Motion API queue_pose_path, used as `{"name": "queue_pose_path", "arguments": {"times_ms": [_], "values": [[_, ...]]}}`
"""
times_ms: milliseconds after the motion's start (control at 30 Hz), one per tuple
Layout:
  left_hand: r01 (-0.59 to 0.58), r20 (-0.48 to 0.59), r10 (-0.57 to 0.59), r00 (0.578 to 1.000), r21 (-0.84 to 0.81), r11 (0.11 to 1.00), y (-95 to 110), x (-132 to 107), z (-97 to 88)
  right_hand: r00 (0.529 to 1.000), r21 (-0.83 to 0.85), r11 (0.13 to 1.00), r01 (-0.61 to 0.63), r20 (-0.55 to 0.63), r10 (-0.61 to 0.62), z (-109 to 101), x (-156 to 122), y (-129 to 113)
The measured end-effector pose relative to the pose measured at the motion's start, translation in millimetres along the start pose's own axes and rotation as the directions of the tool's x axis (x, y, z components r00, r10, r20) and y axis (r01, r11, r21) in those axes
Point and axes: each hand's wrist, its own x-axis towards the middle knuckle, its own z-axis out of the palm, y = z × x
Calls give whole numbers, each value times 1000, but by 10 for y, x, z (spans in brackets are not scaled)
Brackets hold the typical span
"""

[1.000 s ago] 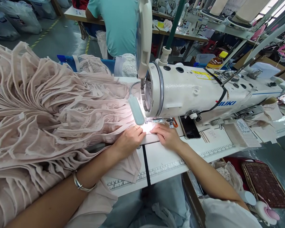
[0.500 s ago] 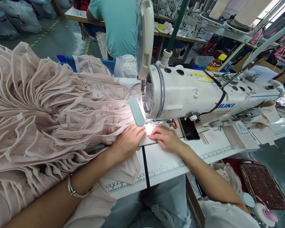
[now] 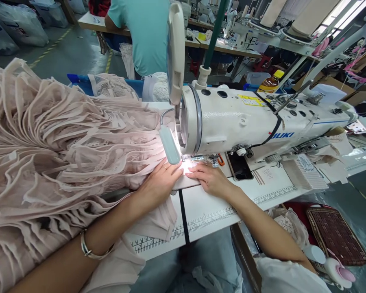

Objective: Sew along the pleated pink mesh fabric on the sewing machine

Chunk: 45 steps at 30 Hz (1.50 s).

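A bright lamp washes out a piece of beige fabric (image 3: 186,166) under the needle area of a white sewing machine (image 3: 232,118). My left hand (image 3: 161,179), with a ring and a bracelet, presses onto the fabric left of the needle, its fingers close together and the tips partly behind the small lamp (image 3: 170,144). From the right, my right hand (image 3: 212,179) has its thumb and fingertips closed at the fabric's near edge. Glare hides the exact grip and the needle. A large heap of beige garments (image 3: 64,134) is linked up to my left hand's side.
A phone (image 3: 240,166) lies right of my right hand, beside a stack of white labels or strips (image 3: 308,171). Ruler tape (image 3: 213,219) runs along the table's front edge. A woven basket (image 3: 337,234) is low at right. Another person (image 3: 149,36) sits beyond the machine.
The whole view has shifted slightly, so everything sits a little further left. Both hands stay at the needle area on the fabric, with their hold hardly altered.
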Motion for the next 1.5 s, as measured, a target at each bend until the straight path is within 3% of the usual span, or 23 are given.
{"name": "queue_pose_path", "arguments": {"times_ms": [600, 933, 1167, 1500], "values": [[92, -101, -81, 992, 104, 990, 47, 49, 50, 978, -126, 978, -165, 110, 179, -25, 142, -160], [186, -26, -184, 982, 138, 973, 103, 100, 6, 965, -194, 972, -135, 195, 173, 37, 146, -134], [317, 28, -326, 945, 169, 933, 179, 187, -37, 970, -137, 978, -160, 162, 182, 72, 133, -91], [158, 16, -172, 985, 308, 938, 271, 184, -85, 944, -261, 926, -274, 109, 310, 215, 198, 43]]}}
